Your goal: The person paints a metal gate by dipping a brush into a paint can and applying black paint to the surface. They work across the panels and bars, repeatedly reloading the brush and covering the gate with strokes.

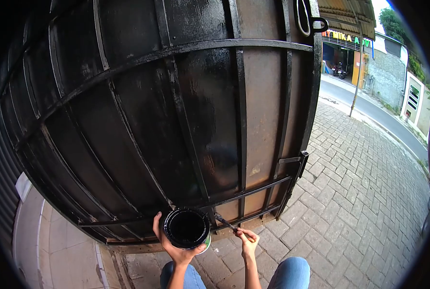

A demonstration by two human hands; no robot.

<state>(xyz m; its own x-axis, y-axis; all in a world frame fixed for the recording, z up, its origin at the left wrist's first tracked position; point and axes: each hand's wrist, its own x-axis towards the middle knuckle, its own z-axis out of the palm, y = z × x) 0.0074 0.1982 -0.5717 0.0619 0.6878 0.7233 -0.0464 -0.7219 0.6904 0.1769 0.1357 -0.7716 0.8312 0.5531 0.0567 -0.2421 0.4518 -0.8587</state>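
Observation:
A large metal gate (208, 120) with ribs fills the view, mostly black, with brown panels toward its right side. My left hand (176, 250) is wrapped round an open can (186, 228) with black paint inside, near the gate's lower edge. To the right of the can, my right hand (247, 239) pinches the handle of a paintbrush (226, 222). The dark brush tip points up and left, close to the gate's bottom rail; whether it touches the metal cannot be made out.
Grey paving blocks (340, 192) lie below and to the right. My knees (292, 274) are bent beneath my hands. A thin post (356, 86), a road (379, 111) and a shopfront with a motorbike (339, 71) stand farther back. Corrugated metal (0, 164) is at the left.

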